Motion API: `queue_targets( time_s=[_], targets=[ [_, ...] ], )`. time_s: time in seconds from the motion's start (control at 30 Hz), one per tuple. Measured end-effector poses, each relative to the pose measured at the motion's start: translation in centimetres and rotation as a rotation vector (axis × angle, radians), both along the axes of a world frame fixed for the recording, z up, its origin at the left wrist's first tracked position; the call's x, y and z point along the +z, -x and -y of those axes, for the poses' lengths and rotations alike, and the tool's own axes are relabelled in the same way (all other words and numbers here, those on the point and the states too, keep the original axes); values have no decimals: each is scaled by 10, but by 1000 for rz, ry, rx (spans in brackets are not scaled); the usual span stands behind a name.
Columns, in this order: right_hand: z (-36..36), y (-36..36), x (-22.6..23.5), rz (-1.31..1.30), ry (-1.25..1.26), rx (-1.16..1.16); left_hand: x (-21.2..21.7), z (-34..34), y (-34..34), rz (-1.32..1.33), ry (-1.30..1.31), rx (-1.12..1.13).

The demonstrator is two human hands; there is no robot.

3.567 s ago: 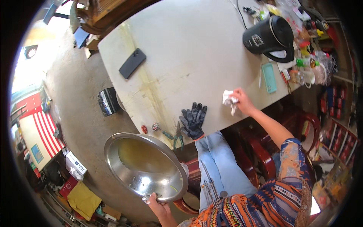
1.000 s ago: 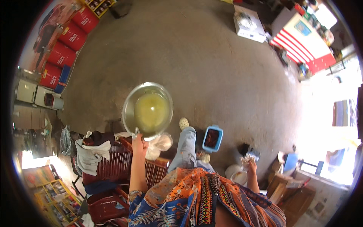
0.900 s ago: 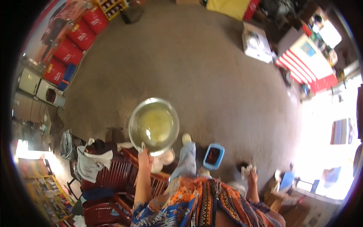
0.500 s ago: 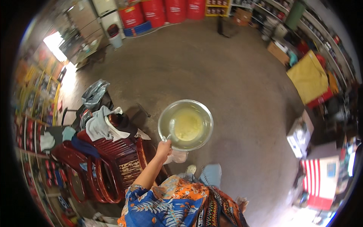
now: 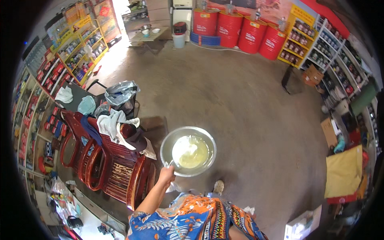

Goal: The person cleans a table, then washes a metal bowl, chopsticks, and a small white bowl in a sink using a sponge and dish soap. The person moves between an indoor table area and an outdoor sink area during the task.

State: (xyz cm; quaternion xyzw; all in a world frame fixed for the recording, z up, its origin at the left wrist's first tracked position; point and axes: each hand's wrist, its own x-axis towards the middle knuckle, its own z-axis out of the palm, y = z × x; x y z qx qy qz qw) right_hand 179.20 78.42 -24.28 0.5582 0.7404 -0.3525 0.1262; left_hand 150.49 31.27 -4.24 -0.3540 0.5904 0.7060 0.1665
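A round, shiny metal basin [image 5: 164, 149] hangs out in front of me with pale yellowish liquid [image 5: 194, 158] in it. My left hand [image 5: 166, 175] is closed on its near-left rim. A bit of white or clear material shows at the grip, and a whitish, bag-like piece [image 5: 174, 187] is below the hand. At my right side, beside the patterned sleeve, a small crumpled white thing [image 5: 249, 210] shows. My right hand is almost wholly hidden there, so its fingers cannot be made out.
A dark red wooden bench [image 5: 120, 176] with clothes and a cap stands close on my left. Red drums [image 5: 230, 30] line the far wall beside a white bucket [image 5: 179, 40]. Shelves run along both sides. A white box [image 5: 303, 224] and yellow cloth [image 5: 344, 172] are at right.
My view has swung, so the drums and shelves appear farther right and lower. The basin stays in my left hand, now a little lower and left in the picture. A shoe shows below it.
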Motion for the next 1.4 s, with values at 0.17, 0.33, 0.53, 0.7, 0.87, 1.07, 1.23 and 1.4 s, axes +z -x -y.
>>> queue_targets(
  time_s=[0.17,0.33,0.53,0.7,0.87,1.07,1.23,1.4],
  targets=[
    [-115,203,-24,-254,-59,194,18,-28,45,-8,4,225],
    [-113,413,-11,-270,63,347,20,-32,104,26,44,360],
    [-67,583,-19,-440,23,553,5,-12,212,55,152,360],
    [-65,639,-55,-420,-200,694,21,16,316,8,99,422],
    [-69,703,-52,-255,-192,699,30,57,410,-26,28,512],
    [-38,833,-23,-37,-40,785,18,107,540,-19,-8,611],
    [1,1022,-65,34,-209,1132,8,152,635,-5,-32,749],
    [176,1279,-39,-336,35,996,20,207,718,-18,3,937]
  ],
)
